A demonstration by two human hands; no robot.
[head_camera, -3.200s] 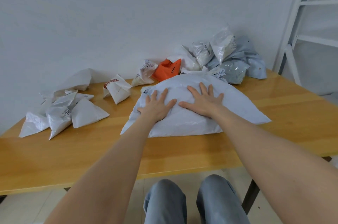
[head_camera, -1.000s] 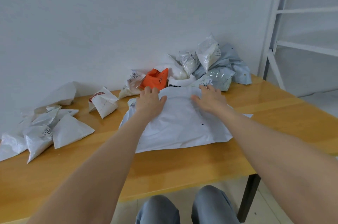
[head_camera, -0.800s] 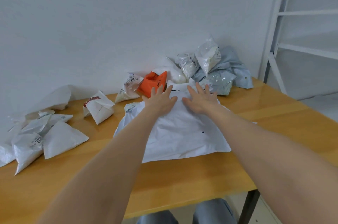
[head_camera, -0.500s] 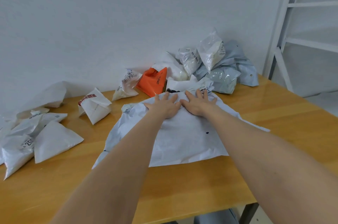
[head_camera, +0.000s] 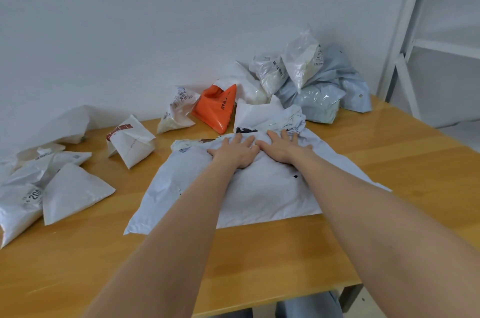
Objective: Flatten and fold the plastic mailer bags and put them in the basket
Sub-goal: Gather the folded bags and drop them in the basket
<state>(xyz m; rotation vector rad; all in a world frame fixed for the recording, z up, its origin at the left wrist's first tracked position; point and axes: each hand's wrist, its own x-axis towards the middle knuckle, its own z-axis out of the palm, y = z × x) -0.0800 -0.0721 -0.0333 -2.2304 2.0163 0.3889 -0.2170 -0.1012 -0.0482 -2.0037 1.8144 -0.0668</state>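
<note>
A large white mailer bag [head_camera: 259, 193] lies spread on the wooden table [head_camera: 389, 161] in front of me. My left hand [head_camera: 237, 152] and my right hand [head_camera: 283, 147] press flat on its far half, side by side, fingers straight and pointing away from me. Folded white triangular bags [head_camera: 70, 193] lie at the left. An orange bag [head_camera: 215, 107] and a heap of crumpled white and grey bags [head_camera: 311, 84] sit against the wall behind the big bag. No basket is in view.
A folded white bag with a red mark [head_camera: 130, 143] stands left of the big bag. A white metal rack [head_camera: 415, 32] rises past the table's right end. The table's near edge [head_camera: 259, 310] runs across the bottom, my knees below it.
My hands slid from the middle of the bag to its far edge, drew together and now press flat there. The bag lies wider and flatter, its left corner spread toward me.
</note>
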